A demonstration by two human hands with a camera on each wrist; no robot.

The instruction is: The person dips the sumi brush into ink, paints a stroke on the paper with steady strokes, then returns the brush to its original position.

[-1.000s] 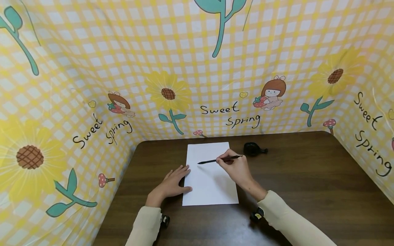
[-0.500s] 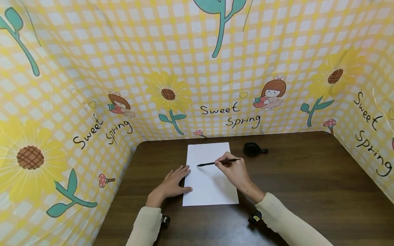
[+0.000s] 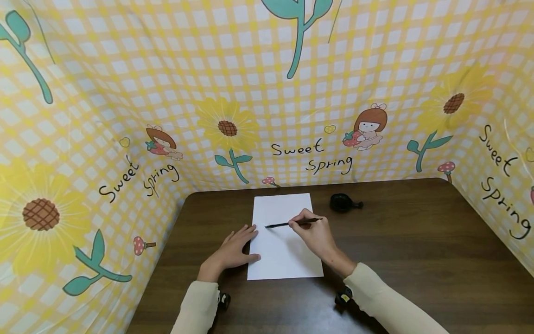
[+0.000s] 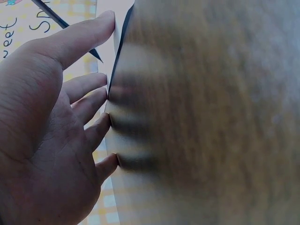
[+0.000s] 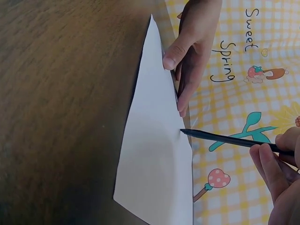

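A white sheet of paper (image 3: 288, 255) lies on the dark wooden table. My left hand (image 3: 235, 248) rests on its left edge, fingers spread, with the thumb on the sheet lower down. In the left wrist view the fingertips (image 4: 112, 159) press along that edge. My right hand (image 3: 317, 234) pinches a thin black brush (image 3: 277, 225) between thumb and fingers, over the right half of the sheet. The brush slants left, its dark pointed tip right at the paper near my left fingers. In the right wrist view the brush (image 5: 225, 139) tip meets the sheet (image 5: 150, 140).
A small black dish with a short handle (image 3: 342, 202) sits on the table (image 3: 417, 241) right of the paper's top corner. Yellow checked cloth (image 3: 167, 93) with flowers and lettering hangs along the back and both sides of the table.
My right hand and the brush have shifted slightly down and left, and the tip has moved a little toward me. The left hand and the paper have stayed in place.
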